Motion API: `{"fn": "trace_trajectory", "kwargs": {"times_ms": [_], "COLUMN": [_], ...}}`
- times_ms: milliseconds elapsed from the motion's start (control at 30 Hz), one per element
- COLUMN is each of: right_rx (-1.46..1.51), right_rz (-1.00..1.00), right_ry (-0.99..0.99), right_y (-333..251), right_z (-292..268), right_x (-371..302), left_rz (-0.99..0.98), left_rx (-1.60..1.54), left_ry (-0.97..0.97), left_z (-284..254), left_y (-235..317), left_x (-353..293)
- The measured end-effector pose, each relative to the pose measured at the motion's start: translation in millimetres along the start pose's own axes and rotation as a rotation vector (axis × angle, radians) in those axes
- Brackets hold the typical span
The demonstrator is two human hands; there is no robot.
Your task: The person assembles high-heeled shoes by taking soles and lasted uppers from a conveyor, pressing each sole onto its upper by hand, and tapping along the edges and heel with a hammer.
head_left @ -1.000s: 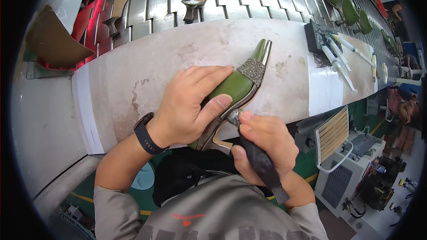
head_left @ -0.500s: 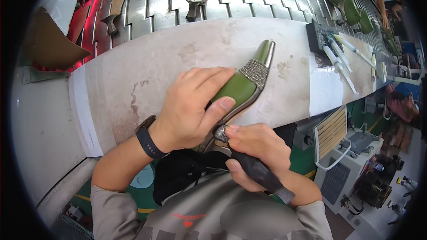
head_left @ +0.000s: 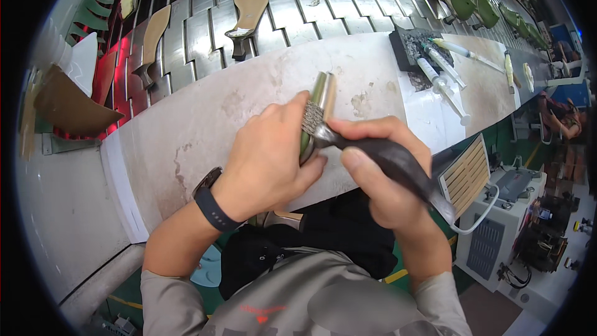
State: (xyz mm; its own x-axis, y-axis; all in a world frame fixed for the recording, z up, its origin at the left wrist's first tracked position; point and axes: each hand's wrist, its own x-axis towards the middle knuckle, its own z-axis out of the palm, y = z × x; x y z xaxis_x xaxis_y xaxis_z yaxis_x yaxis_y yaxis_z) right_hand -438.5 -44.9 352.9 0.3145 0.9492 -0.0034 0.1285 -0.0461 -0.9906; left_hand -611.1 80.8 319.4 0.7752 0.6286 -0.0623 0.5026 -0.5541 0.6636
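Observation:
My left hand point(head_left: 267, 155) is wrapped round a green high-heeled shoe point(head_left: 319, 92) over the pale worktop point(head_left: 249, 96). The narrow toe points away from me, and a grey braided band point(head_left: 312, 118) crosses the shoe just beyond my fingers. Much of the shoe is hidden under that hand; part of its heel end shows near my body. My right hand point(head_left: 392, 190) grips a dark shoemaker's hammer point(head_left: 392, 157), which has a rounded shiny metal face and a flat metal tail. That face meets the shoe's edge beside the band.
Several syringes point(head_left: 445, 87) lean on a black block point(head_left: 407, 50) at the right. A slatted metal conveyor point(head_left: 323, 6) beyond carries tan insoles point(head_left: 252, 3) with heels and green shoes point(head_left: 460, 1). A brown sheet point(head_left: 71, 106) stands at left, a machine point(head_left: 491, 211) at right.
The hammer's face has moved from the shoe's rear side up to beside the braided band. The shoe has turned more on edge, and my left hand grips it closer to the toe.

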Motion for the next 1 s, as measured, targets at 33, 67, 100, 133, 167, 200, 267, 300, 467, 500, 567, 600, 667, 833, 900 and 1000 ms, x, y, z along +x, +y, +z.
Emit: {"fn": "trace_trajectory", "kwargs": {"times_ms": [33,67,100,133,167,200,267,300,467,500,567,600,667,833,900,1000], "right_rx": [0.029,0.149,0.159,0.172,0.19,0.208,0.3,0.19,0.184,0.17,0.136,0.155,0.158,0.179,0.166,0.082], "right_rz": [-0.048,-0.018,-0.031,-0.036,-0.013,0.007,0.116,0.106,0.093,0.107,0.077,0.065,0.049,0.057,-0.09,-0.511], "right_ry": [0.006,0.004,0.05,0.101,0.113,0.125,0.223,0.212,0.236,0.248,0.255,0.239,0.189,0.206,0.178,0.086], "right_y": [8,9,14,20,23,25,36,57,76,72,71,70,63,51,15,-58], "right_z": [-1,-3,-5,-3,-5,-7,-3,-4,-5,-2,3,7,15,19,17,12], "right_x": [8,19,36,50,64,78,95,94,75,68,52,46,38,1,-23,-54], "left_rz": [0.019,0.018,0.045,0.069,0.075,0.056,0.036,0.037,0.128,0.254,0.394,0.423,0.457,0.408,0.463,0.476], "left_rx": [-0.049,-0.049,-0.024,0.0,0.003,-0.006,-0.01,-0.046,-0.366,-0.412,-0.453,-0.503,-0.529,-0.483,-0.308,-0.275], "left_ry": [0.002,0.006,0.015,0.013,0.017,0.01,0.011,-0.006,0.489,0.505,0.526,0.31,0.111,0.296,0.416,0.462], "left_z": [-6,-6,-5,-4,-6,-7,-11,-13,-40,-52,-77,-86,-94,-83,-77,-65], "left_y": [-3,-3,-3,-3,-3,-4,-5,-5,-1,7,27,32,40,40,39,57], "left_x": [2,4,4,0,0,-1,-6,-5,-22,-27,-28,-28,-34,-44,-53,-61]}}
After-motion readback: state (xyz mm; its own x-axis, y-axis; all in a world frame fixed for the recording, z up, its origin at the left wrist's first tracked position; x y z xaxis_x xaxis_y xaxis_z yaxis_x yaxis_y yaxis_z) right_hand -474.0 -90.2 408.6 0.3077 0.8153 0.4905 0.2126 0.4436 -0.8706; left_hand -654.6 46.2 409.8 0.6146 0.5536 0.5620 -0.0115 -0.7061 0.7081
